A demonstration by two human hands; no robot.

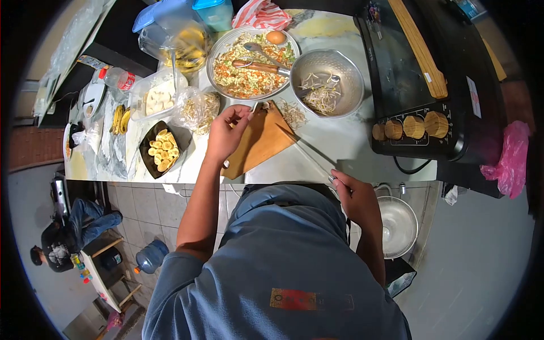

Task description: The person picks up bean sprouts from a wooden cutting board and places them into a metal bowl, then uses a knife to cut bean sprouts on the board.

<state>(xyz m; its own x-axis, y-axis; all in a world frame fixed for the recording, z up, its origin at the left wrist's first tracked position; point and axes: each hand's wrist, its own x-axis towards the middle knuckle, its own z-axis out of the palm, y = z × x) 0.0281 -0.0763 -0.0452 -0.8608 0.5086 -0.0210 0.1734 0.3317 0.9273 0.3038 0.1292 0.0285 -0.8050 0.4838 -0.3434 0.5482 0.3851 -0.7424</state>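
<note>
My right hand (356, 195) is wrapped round the handle of a long, slim knife (309, 152), whose blade points up and left with its tip over the wooden cutting board (263, 141). Above the board's left side, my left hand (228, 131) pinches a small pale piece (254, 106), too small to name. A small white clove-like piece (226, 164) lies by the board's left edge. Loose bean sprouts (293, 115) lie just past the board's far corner. Behind them stands a metal saucepan (352, 68) with more sprouts inside; its wooden handle reaches over a plate (211, 62) of shredded vegetables.
An egg (276, 37) and a spoon rest on the vegetable plate. Left are a bag of sprouts (198, 110), a tub of white cubes (136, 102) and a dark bowl (147, 150) of yellow slices. A black stove (419, 113) stands right. Someone sits (62, 243) at far left.
</note>
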